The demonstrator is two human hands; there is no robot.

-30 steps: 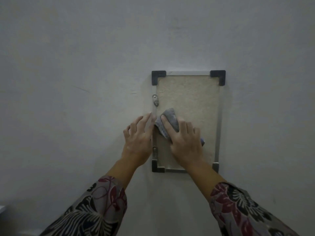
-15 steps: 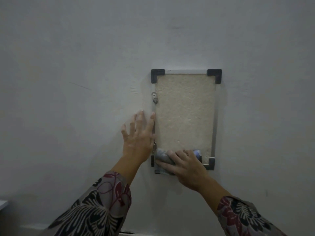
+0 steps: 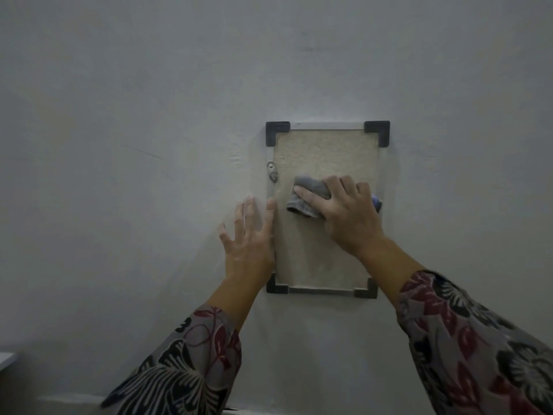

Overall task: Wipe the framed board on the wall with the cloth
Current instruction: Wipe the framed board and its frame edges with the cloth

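Head view. The framed board hangs upright on the grey wall. It is a pale, rough panel in a thin metal rim, with black corner pieces and a small metal hanger at its left edge. My right hand grips the grey cloth, which is bunched under bent fingers with the thumb laid across it. The hand presses the cloth against the middle of the panel; a blue scrap, perhaps of the same cloth, shows past the hand's far side. My left hand lies open and flat, fingers spread on the wall, thumb touching the left rim. I judge the cloth soft, light and apt to slip from a loose hold, so it is best taken as a wad under the palm. The board looks light and stiff, and bracing it at the rim should stop it shifting. No container shows in this view.
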